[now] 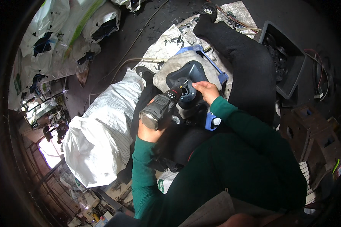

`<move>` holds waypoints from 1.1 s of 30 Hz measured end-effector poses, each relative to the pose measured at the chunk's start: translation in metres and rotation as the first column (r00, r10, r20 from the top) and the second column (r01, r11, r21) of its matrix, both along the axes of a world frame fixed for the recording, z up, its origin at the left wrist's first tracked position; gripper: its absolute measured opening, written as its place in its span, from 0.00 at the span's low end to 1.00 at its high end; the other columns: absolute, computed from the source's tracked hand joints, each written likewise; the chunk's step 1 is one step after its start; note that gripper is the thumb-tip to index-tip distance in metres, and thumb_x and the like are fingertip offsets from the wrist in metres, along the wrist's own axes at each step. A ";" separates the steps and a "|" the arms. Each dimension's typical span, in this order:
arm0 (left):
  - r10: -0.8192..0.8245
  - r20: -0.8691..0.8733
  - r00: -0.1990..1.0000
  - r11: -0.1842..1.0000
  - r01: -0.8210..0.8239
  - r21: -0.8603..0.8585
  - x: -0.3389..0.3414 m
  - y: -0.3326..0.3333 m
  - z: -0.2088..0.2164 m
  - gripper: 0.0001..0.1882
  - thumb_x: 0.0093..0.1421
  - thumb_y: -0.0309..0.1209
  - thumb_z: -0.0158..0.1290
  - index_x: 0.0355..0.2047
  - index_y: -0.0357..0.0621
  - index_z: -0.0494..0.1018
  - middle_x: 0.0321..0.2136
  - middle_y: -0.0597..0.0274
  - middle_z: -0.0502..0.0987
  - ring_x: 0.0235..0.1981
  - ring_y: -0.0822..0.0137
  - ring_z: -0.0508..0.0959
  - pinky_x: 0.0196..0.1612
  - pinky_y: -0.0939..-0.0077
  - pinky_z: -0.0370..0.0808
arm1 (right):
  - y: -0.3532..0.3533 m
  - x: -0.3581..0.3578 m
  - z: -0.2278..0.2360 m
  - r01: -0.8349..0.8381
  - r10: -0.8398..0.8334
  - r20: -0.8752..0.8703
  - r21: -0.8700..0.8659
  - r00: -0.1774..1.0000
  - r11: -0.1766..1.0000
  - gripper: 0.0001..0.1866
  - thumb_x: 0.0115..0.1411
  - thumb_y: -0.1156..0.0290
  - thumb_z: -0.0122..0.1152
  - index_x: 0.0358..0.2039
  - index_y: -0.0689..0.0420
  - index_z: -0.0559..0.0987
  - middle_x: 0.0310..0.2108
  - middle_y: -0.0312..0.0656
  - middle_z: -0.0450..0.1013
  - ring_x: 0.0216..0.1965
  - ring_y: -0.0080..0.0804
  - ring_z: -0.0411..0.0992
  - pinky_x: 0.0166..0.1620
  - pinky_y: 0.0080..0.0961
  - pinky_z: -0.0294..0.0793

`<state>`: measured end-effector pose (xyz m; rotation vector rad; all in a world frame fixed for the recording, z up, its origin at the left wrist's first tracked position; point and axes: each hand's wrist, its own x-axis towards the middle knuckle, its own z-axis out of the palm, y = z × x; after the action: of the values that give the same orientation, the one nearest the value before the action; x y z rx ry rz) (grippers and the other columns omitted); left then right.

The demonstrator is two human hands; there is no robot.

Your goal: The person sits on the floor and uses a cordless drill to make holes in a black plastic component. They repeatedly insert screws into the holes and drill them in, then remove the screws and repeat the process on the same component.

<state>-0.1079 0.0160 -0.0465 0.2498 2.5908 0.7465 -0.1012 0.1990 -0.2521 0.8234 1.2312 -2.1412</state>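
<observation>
My left hand (148,130) is wrapped round the grip of a grey and black cordless drill (159,108), mostly hidden beneath its body. The drill's chuck and bit point at the round flange of a black moulded plastic part (191,70). At the flange's right edge, the thumb and forefinger of my right hand (207,92) are pinched together against the rim. Whether a small piece is also between those fingers cannot be made out. Under the black part lies a pale cloth-like cover (165,77) over a blue plastic stool or frame (222,77), between my legs.
A large white woven sack (106,128) stands at my left. Several stuffed white bags (60,41) fill the far left. A dark grey crate (282,72) with black pieces sits at the right, near a brown box-like block (305,130). Cables and black scraps lie on the floor.
</observation>
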 end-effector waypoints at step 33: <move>-0.137 0.168 0.976 0.974 0.164 -0.155 -0.052 0.013 -0.024 0.26 0.46 0.24 0.59 0.49 0.47 0.72 0.50 0.58 0.73 0.43 0.56 0.79 0.45 0.68 0.77 | 0.000 -0.012 0.005 -0.159 0.227 -0.232 0.279 0.946 0.947 0.13 0.55 0.65 0.64 0.35 0.60 0.80 0.20 0.38 0.75 0.22 0.19 0.71 0.28 0.21 0.68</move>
<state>-0.1604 0.0292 -0.0709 0.3185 2.4361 0.4710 -0.1135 0.1988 -0.2474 0.5018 1.6806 -1.9995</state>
